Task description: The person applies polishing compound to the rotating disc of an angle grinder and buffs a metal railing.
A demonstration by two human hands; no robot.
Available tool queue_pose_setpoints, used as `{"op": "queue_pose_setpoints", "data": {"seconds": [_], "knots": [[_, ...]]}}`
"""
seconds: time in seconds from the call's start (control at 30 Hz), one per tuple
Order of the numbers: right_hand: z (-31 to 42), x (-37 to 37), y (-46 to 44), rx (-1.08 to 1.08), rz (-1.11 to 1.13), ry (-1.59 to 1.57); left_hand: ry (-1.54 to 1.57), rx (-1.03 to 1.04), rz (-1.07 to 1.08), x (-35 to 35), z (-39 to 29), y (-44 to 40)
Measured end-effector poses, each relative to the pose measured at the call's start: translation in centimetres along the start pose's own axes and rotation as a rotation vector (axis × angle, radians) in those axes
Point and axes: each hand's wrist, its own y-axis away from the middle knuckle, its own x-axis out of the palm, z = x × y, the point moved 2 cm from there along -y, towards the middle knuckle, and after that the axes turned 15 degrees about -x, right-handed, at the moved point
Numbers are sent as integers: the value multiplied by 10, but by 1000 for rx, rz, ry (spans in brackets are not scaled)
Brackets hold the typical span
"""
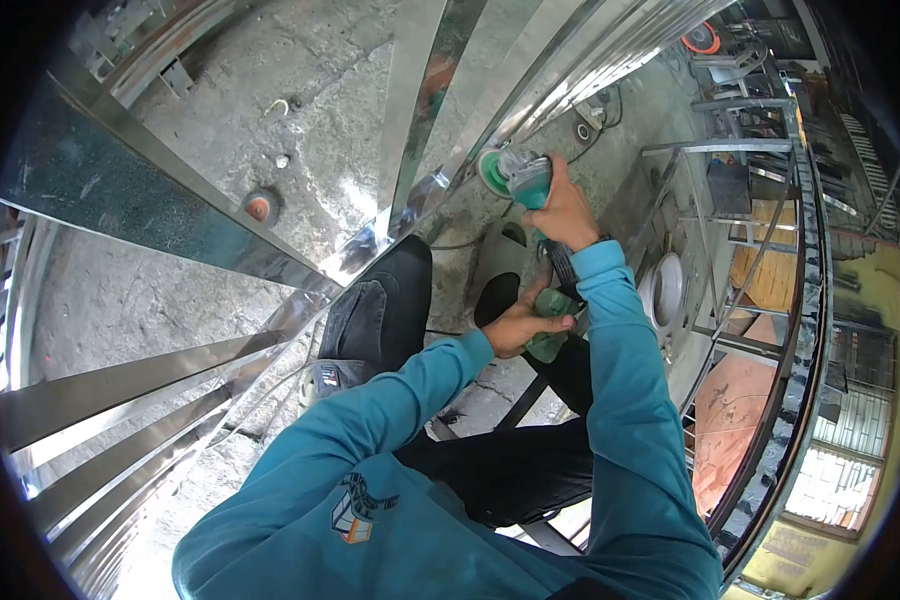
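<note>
My right hand [567,207] is closed around the front of a green angle grinder [532,186]. A green disc [492,172] on its head sits close beside the lower rail of a shiny metal frame [430,190]; whether they touch I cannot tell. Lower down, my left hand [517,325] wraps around a green part that looks like the rear body of the same grinder, its thumb lying across the top. The middle of the tool is partly hidden by my right wrist and fingers. Polished flat bars fan out from the rail to both sides.
On the concrete floor lies a round disc with an orange centre [260,207]. A white ring-shaped object [662,290] rests at the right, near metal racks [740,146] and a reddish-brown sheet [735,410]. Cables run along the floor. My knees are close to the frame.
</note>
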Motion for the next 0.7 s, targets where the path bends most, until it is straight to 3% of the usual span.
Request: {"op": "queue_pose_setpoints", "data": {"seconds": [0.2, 0.27, 0.33, 0.47, 0.7], "knots": [[-21, -7, 5, 63, -51, 68, 41, -4, 75, -7, 5, -11], [-25, -7, 17, 148, 45, 40, 31, -1, 82, -14, 19, -16], [-37, 1, 31, 105, -11, 29, 29, -19, 193, -15, 29, -14], [-37, 3, 45, 99, -69, -19, 35, -83, 212, -15, 37, -6], [-10, 0, 26, 72, -40, -59, 45, 23, 213, -31, 33, -7]]}}
